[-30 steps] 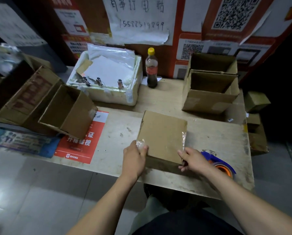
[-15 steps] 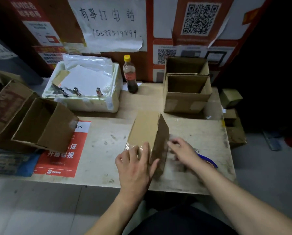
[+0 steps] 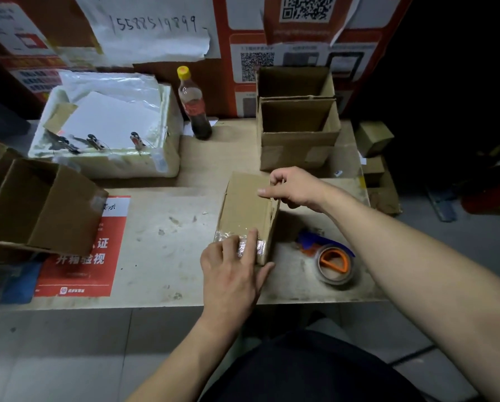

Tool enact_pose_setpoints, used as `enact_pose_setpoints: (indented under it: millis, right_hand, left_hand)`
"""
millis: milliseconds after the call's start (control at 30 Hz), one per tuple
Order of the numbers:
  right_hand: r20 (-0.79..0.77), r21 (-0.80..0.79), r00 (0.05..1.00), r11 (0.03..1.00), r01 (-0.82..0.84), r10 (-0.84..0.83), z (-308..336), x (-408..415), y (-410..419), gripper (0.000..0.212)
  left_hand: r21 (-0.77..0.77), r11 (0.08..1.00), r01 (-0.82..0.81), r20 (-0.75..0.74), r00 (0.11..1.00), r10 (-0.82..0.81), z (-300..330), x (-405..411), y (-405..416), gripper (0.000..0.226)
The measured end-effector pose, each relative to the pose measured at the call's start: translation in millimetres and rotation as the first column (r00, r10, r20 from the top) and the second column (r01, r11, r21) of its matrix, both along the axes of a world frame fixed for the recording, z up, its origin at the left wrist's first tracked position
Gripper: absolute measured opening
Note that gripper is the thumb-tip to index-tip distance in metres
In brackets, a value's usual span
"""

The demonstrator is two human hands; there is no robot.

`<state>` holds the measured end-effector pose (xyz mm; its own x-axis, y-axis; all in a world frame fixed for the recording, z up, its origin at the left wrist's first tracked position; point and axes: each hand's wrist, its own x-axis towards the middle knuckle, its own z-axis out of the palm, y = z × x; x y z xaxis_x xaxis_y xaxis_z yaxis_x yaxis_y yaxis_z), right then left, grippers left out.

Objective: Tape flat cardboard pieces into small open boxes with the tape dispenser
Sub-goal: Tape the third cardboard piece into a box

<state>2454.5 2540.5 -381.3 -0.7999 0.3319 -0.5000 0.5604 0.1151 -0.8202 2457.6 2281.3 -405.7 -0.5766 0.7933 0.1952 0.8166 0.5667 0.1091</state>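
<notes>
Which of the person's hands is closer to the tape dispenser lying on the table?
Left. The left hand presses the taped near end of the cardboard box, just across from the tape dispenser. The right hand grips the box's far end, farther back.

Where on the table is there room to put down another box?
Bare table lies between the red sheet, the white foam box and the cardboard box under both hands. Right of that box is crowded: the tape dispenser lies there.
</notes>
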Motion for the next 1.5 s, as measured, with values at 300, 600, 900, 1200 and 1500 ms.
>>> enact_pose_setpoints:
  millis: [300, 600, 900, 1200, 1500]
  right_hand:
    - [-0.053, -0.107, 0.993, 0.989, 0.102, -0.108, -3.8, -2.5, -15.2, 0.043]
    - [0.072, -0.171, 0.980, 0.965, 0.197, -0.187, -7.8, 28.5, -52.8, 0.035]
    - [0.174, 0.305, 0.984, 0.948, -0.086, 0.033, 6.6, 29.8, -62.2, 0.032]
    - [0.068, -0.247, 0.985, 0.954, 0.169, -0.157, 3.5, 30.4, -55.7, 0.033]
    - [-0.040, -0.219, 0.982, 0.961, 0.170, -0.183, -9.2, 20.2, -43.0, 0.034]
  left_hand:
    - [0.000, 1.000, -0.029, -0.068, 0.997, 0.029, -5.6, -1.0, 2.4, 0.066]
    - [0.055, 0.997, -0.048, -0.067, 0.996, 0.052, -11.0, 1.3, 5.8, 0.067]
    - [0.042, 0.999, -0.030, -0.088, 0.996, 0.034, -15.6, 0.0, 5.7, 0.068]
    - [0.040, 0.999, -0.033, -0.097, 0.995, 0.036, -13.9, 1.6, 7.2, 0.067]
    - [0.027, 0.999, -0.032, -0.111, 0.993, 0.035, -14.0, 1.4, 6.4, 0.067]
